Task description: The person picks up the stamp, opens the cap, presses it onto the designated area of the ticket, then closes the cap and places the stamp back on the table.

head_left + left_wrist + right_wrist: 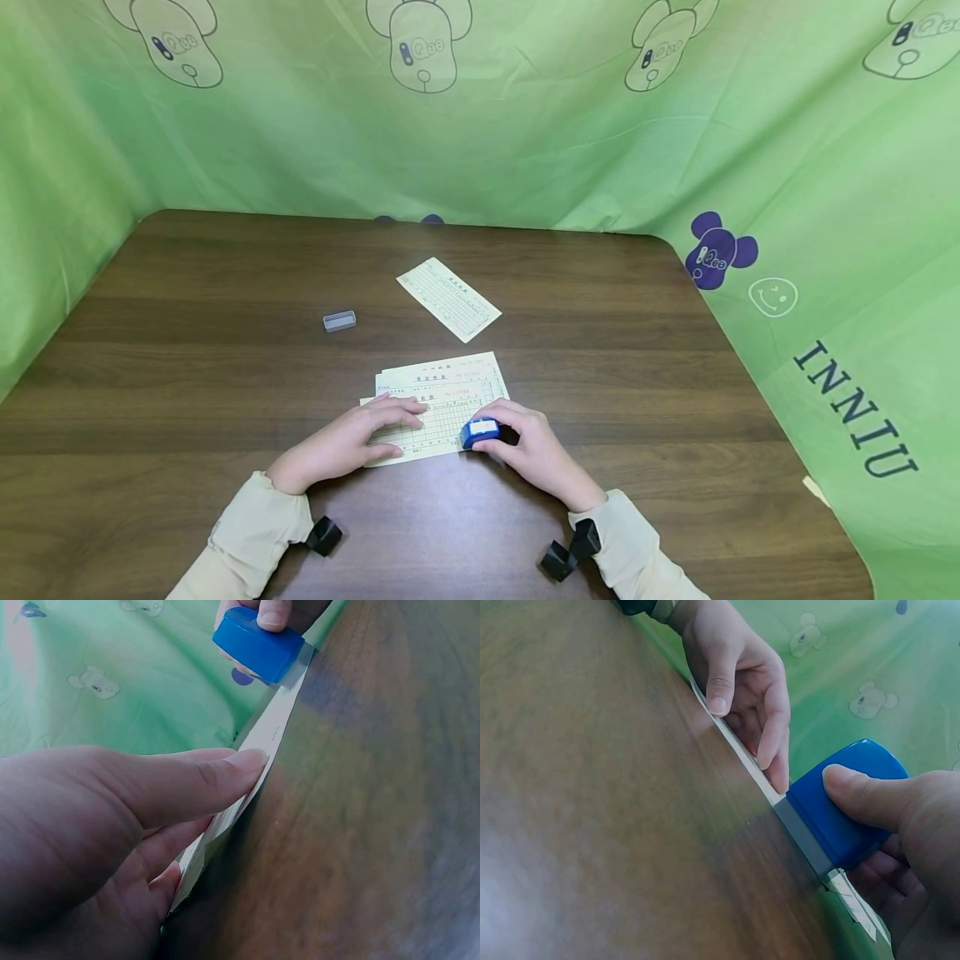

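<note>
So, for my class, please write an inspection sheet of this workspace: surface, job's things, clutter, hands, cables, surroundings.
Surface: brown wood-grain tabletop.
Job's things: blue stamp at the near right corner of the overlapping printed forms; any mark beneath is hidden. A loose form lies askew farther back, with a small clear cover to its left.
Clutter: pale scrap at the right table edge, too small to identify.
Hands: left hand rests on the forms; right hand grips the stamp.
Cables: nothing seen.
Surroundings: green cloth printed with cartoon heads.
</note>
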Action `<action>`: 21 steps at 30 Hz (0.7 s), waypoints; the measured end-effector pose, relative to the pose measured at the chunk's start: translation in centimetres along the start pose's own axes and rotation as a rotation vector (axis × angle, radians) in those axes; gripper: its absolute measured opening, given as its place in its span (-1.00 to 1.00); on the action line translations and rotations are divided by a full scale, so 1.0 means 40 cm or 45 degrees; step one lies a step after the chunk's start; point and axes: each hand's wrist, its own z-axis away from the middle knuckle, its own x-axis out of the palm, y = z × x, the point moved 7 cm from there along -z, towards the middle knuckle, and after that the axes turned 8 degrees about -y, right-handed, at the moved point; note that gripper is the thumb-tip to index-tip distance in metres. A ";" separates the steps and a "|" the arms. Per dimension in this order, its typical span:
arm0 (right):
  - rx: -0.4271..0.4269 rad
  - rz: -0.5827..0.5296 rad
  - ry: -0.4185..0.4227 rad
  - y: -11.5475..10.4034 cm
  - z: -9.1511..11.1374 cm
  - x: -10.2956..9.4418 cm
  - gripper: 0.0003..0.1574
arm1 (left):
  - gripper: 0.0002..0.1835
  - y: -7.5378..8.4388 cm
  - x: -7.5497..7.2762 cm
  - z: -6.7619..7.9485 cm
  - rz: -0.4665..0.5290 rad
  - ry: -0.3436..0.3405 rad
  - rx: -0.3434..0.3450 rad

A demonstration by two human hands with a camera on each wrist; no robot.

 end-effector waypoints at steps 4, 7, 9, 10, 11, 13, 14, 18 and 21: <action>0.005 0.010 -0.001 0.003 0.000 0.000 -0.72 | -0.65 0.002 0.000 -0.001 -0.003 -0.001 -0.002; 0.012 0.015 -0.003 0.006 0.000 0.001 -0.73 | -0.65 0.002 0.001 -0.002 -0.011 -0.002 0.001; 0.016 0.018 -0.003 0.008 0.000 0.002 -0.73 | -0.64 0.000 0.002 -0.003 -0.006 -0.006 -0.004; 0.017 0.020 -0.004 0.009 0.000 0.003 -0.73 | -0.64 0.000 0.003 -0.003 -0.007 -0.006 -0.003; 0.019 0.021 -0.006 0.011 0.000 0.004 -0.73 | -0.64 -0.001 0.003 -0.003 -0.007 -0.007 -0.003; 0.022 0.020 -0.009 0.012 0.000 0.005 -0.73 | -0.64 -0.002 0.004 -0.004 -0.005 -0.005 0.001; 0.024 0.018 -0.010 0.013 0.000 0.005 -0.73 | -0.64 -0.002 0.003 -0.003 -0.004 -0.003 0.003; 0.027 0.016 -0.013 0.015 -0.001 0.007 -0.73 | -0.65 -0.004 0.003 -0.003 -0.019 0.008 0.017; 0.027 0.018 -0.013 0.014 -0.002 0.007 -0.73 | -0.64 -0.005 0.005 -0.003 -0.024 0.001 0.002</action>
